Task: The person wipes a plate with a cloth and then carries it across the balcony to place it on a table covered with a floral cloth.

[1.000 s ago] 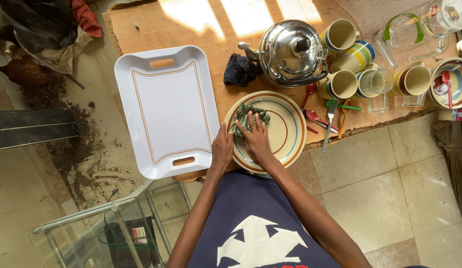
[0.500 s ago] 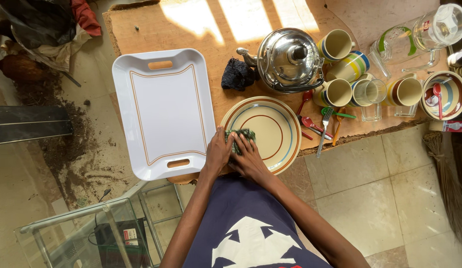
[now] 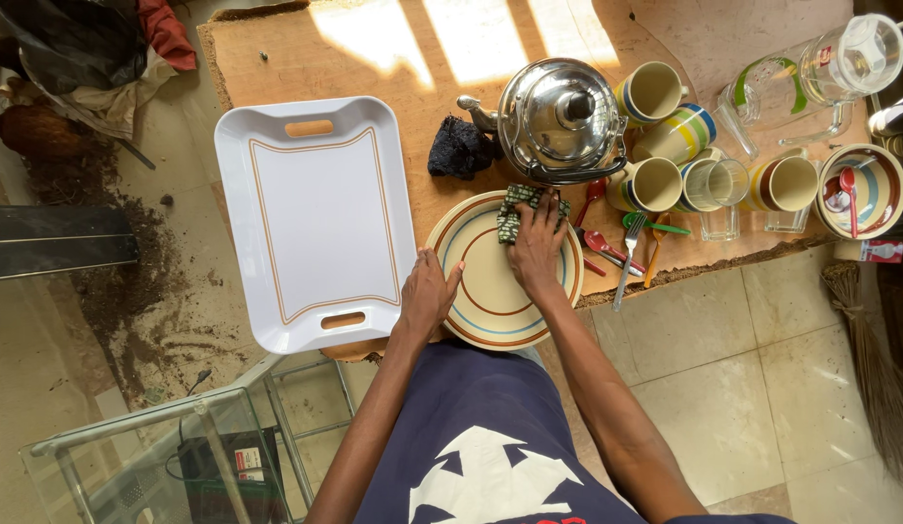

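White and flat, a big serving tray [image 3: 315,218] with two handle holes lies on the left part of the brown wooden board [image 3: 393,58]. Nothing sits on the tray.

Just to the right of the tray is a round cream dinner plate [image 3: 490,296] with brown and blue rings. It lies flat at the near edge of the board. The left hand [image 3: 427,296] rests on the plate's left rim, right where the plate comes close to the tray. Its fingers are spread a little and pressed down on the rim, with the thumb pointing onto the plate.

The right hand [image 3: 539,247] is on the far right part of the plate. Its fingers lie flat and close together, pressing down on a green patterned cloth [image 3: 517,206]. The cloth is bunched up and sticks out past the fingertips, away from the person, at the plate's far rim. So the right hand has the cloth, and the left hand only touches the plate.

Beyond the cloth stands a shiny metal kettle [image 3: 560,118], very near it. A crumpled black rag [image 3: 459,147] lies left of the kettle.

To the right of the plate lie a metal fork [image 3: 628,254] and red plastic spoons [image 3: 599,241]. Further right stand striped mugs [image 3: 660,146], a drinking glass [image 3: 723,189], a clear plastic jug [image 3: 820,73] and a striped bowl [image 3: 864,189].
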